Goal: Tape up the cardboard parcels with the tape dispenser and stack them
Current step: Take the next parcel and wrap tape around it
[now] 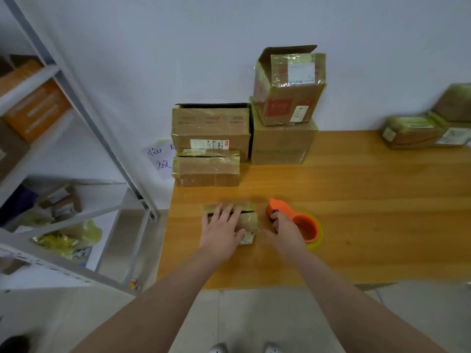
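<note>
A small cardboard parcel [248,220] lies near the front left of the wooden table [356,200]. My left hand [221,230] rests flat on top of it, fingers spread, covering most of its lid. Just to its right, my right hand [285,231] grips the orange tape dispenser [303,222], whose roll of yellowish tape stands on the table. The dispenser's nose points away from me, beside the parcel's right end.
More parcels stand against the wall: a flat one [206,169] in front of a larger one [211,128], and a two-high stack [285,108] whose top box has an open flap. Further parcels [423,128] sit at the far right. A metal shelf rack [76,123] stands left.
</note>
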